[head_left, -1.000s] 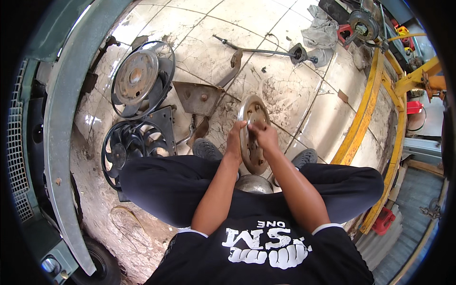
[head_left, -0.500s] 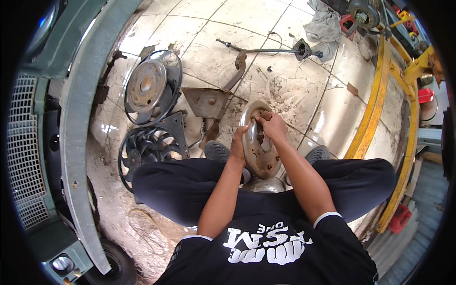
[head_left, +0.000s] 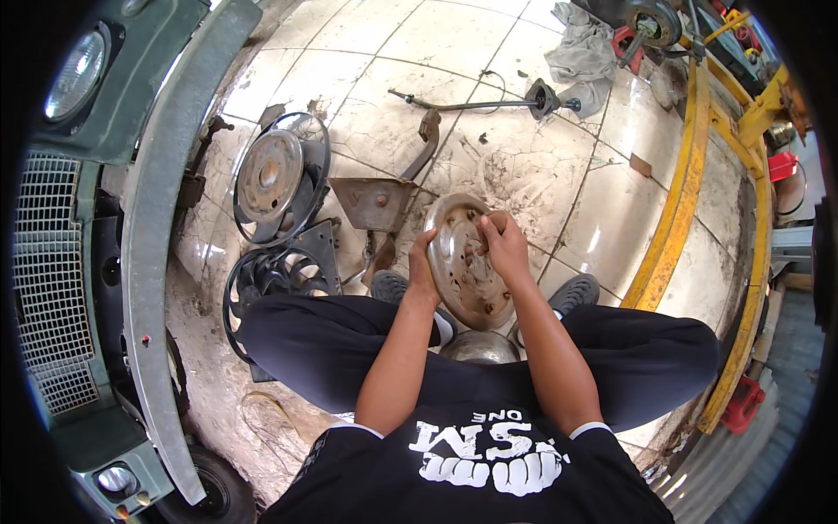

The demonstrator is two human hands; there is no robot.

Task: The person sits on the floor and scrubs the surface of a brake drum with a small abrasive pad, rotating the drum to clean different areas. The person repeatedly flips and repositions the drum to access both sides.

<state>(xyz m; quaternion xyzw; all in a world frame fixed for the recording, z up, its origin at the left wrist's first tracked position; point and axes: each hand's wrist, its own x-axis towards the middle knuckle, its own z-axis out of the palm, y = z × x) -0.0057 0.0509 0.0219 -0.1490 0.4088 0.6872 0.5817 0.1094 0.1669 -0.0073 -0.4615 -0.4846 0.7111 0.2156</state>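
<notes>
A round, rusty metal hubcap [head_left: 464, 288] is held tilted between my knees, its stained inner face with several small fixings turned up toward me. My left hand [head_left: 422, 266] grips its left rim, thumb over the edge. Against the upper right of that inner face, my right hand [head_left: 508, 249] is closed, thumb and fingers pressed together; whatever they hold, if anything, is hidden. Under the hubcap, between my feet, sits a shiny domed metal piece [head_left: 480, 347], partly covered.
Left of me lie a rusty disc [head_left: 271, 175] on a black ring, a black fan [head_left: 271, 275] and a rusty pedal bracket [head_left: 374, 203]. Ahead is a rod with a boot [head_left: 489, 105]. A vehicle bumper [head_left: 157, 218] runs along the left, a yellow frame [head_left: 681, 218] along the right.
The hubcap has turned so more of its inner face shows. My right hand has shifted slightly right on it, and my left hand still holds the rim. The view has tilted slightly.
</notes>
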